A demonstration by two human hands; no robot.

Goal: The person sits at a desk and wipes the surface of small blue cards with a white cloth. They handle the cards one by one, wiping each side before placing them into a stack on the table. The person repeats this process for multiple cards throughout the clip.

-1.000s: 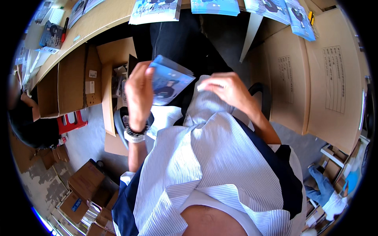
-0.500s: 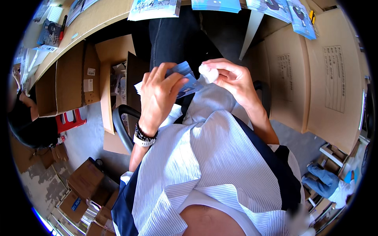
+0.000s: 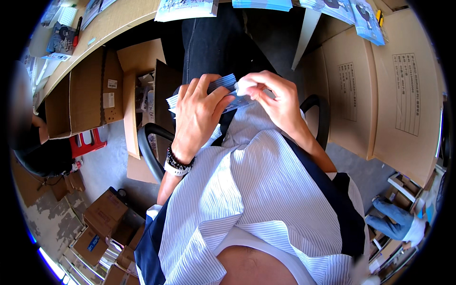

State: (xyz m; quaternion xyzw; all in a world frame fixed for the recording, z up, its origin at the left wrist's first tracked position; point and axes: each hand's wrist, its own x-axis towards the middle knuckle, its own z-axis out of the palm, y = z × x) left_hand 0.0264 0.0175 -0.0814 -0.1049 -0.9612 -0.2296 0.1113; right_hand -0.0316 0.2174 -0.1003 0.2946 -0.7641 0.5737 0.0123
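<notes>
Above my lap, my left hand (image 3: pixel 195 107) grips a fanned stack of blue printed cards (image 3: pixel 226 81), with the fingers over the top and the edges spread to the left. A crumpled white wad (image 3: pixel 245 87), perhaps tissue or cloth, is pinched between the thumb and fingers of my right hand (image 3: pixel 275 95). It meets the right edge of the stack in this view, though I cannot tell whether it presses on the cards. My palms hide part of both things.
Ahead is a wooden table edge (image 3: pixel 121 24) with piles of printed sheets (image 3: pixel 186 9). Open cardboard boxes stand left (image 3: pixel 85 95) and large carton panels (image 3: pixel 349 90) right. Chair armrests (image 3: pixel 151 147) flank me. A person (image 3: pixel 33 147) sits at far left; another (image 3: pixel 396 221) is at lower right.
My right hand has moved left with the white wad, bringing it to the edge of the stack. My left hand and the cards have shifted slightly right.
</notes>
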